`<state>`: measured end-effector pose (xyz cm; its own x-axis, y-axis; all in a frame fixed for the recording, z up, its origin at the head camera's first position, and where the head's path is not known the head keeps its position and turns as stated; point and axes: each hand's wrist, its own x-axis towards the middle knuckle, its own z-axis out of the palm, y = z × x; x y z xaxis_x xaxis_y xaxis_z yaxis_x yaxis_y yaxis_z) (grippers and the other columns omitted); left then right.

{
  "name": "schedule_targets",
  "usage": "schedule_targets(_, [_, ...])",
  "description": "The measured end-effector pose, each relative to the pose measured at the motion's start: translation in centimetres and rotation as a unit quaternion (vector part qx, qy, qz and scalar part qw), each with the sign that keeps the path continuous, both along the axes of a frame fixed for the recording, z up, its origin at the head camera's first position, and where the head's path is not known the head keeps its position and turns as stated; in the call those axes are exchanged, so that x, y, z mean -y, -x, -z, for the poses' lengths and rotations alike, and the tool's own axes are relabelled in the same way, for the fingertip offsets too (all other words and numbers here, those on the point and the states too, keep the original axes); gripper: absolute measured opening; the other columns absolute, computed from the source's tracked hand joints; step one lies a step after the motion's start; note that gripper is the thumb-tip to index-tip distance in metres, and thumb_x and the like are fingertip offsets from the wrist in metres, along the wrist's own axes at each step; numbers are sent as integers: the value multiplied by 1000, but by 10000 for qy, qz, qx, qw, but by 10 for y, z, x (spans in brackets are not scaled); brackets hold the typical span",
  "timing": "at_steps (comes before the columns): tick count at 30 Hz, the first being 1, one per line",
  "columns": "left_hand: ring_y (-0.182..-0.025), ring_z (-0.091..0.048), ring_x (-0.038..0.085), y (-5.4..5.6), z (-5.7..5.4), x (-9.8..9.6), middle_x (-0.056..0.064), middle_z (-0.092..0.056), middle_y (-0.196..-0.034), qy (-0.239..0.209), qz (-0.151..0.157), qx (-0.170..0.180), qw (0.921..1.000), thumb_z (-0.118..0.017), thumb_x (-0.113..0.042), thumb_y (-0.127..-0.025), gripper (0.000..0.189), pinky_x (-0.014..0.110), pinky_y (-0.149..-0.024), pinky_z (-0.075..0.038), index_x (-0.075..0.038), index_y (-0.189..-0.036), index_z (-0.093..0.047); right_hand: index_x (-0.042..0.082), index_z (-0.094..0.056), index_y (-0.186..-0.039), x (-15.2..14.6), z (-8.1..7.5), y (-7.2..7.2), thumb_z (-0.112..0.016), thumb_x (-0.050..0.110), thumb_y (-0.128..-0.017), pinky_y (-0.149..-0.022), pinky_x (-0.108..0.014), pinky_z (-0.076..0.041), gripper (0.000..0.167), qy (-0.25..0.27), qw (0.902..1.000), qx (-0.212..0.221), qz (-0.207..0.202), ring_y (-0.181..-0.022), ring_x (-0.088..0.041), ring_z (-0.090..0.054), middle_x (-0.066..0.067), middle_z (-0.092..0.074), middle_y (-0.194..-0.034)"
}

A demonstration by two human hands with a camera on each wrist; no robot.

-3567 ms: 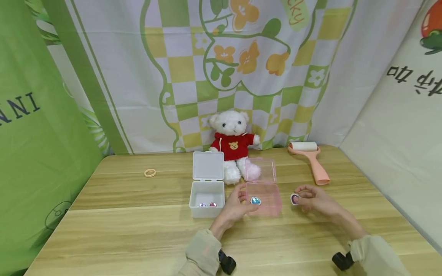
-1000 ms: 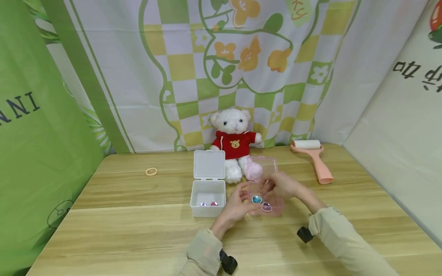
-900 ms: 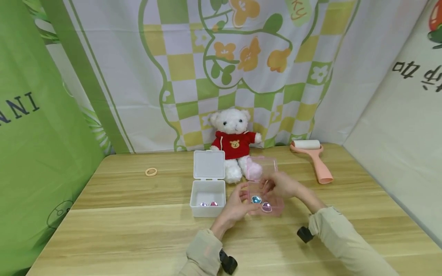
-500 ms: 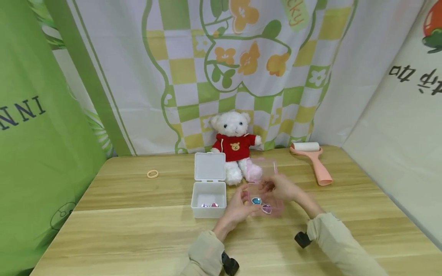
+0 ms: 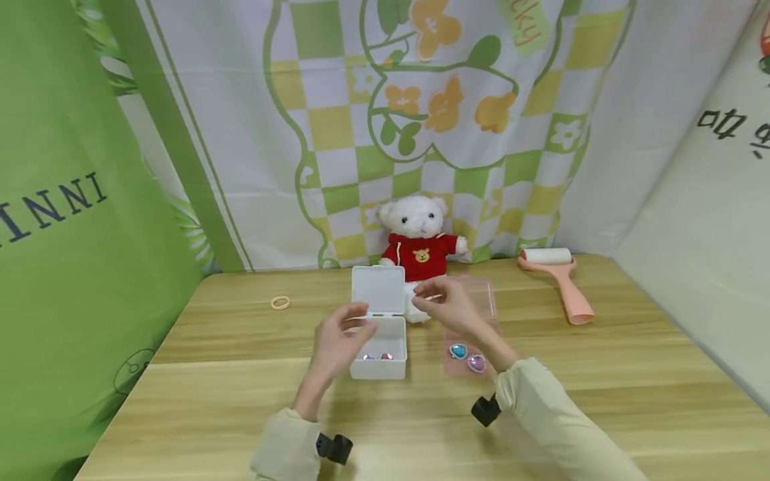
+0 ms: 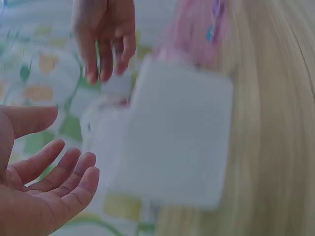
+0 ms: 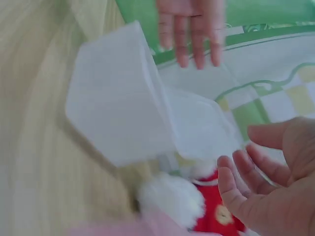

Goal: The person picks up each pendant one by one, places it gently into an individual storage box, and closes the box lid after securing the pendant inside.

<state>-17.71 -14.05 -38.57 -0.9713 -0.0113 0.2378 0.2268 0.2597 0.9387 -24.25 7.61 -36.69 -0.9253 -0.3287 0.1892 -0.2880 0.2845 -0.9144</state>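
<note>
My left hand (image 5: 338, 342) is raised at the left side of the white lidded box (image 5: 377, 369), fingers loosely bent and holding nothing. My right hand (image 5: 450, 308) hovers between the two boxes, also bare, its fingertips near the white box's raised lid (image 5: 377, 288). Inside the white box lie a red-pink gem (image 5: 387, 357) and a lilac gem (image 5: 369, 357), partly hidden by the front wall. The clear pink box (image 5: 450, 366), its lid up, holds a blue heart-shaped gem (image 5: 458, 351) and a purple gem (image 5: 476, 363). My right forearm covers part of it.
Behind the boxes a white teddy bear (image 5: 421, 257) in a red hoodie sits against the patterned curtain (image 5: 337, 127). A pink-handled lint roller (image 5: 559, 280) lies at the back right. Towards the left, a pale yellow ring (image 5: 280, 303) rests on the wooden table (image 5: 240, 401).
Earlier the purple gem was in my right hand; now it lies in the pink box. Both hands have since left that box and moved left, up around the white box.
</note>
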Motion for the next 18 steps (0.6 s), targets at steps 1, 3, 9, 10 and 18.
schedule_targets(1, [-103,-62,33,1,4,10,21,-61,-120,90,-77,157,9998,-73,-9,-83,41,38,-84,-54,4,-120,-60,-8,-61,-106,6,2,2,-64,6,-90,-70,-27,-53,22,123,9996,243,81,-83,-22,-64,-18,-66,-99])
schedule_targets(3, [-106,-59,33,1,13,27,22,-57,-126,215,-7,567,9982,-74,-11,-83,49,40,-85,-53,3,-126,-56,-10,-59,-108,15,7,6,-62,5,-91,-70,-26,-54,23,362,9965,713,246,-81,-21,-65,-18,-65,-98])
schedule_targets(9, [-117,-52,42,3,35,50,26,-46,-136,-17,899,1257,9880,-75,-11,-82,69,51,-95,-45,1,-141,-41,-9,-58,-113,32,13,16,-59,8,-94,-71,-30,-54,25,262,9889,1196,838,-80,-26,-65,-17,-63,-99])
schedule_targets(10, [-118,-50,43,4,37,50,26,-46,-136,-136,1012,1275,9866,-75,-10,-82,70,52,-97,-44,1,-141,-40,-8,-59,-113,33,14,18,-59,8,-94,-72,-31,-55,26,199,9887,1178,910,-80,-27,-65,-18,-63,-100])
schedule_targets(18, [-123,-45,49,10,46,52,31,-40,-139,-619,1525,1329,9774,-70,-3,-83,71,45,-94,-48,7,-142,-34,-10,-59,-120,37,18,27,-56,8,-95,-75,-34,-55,31,247,9886,1138,951,-79,-24,-67,-22,-65,-106])
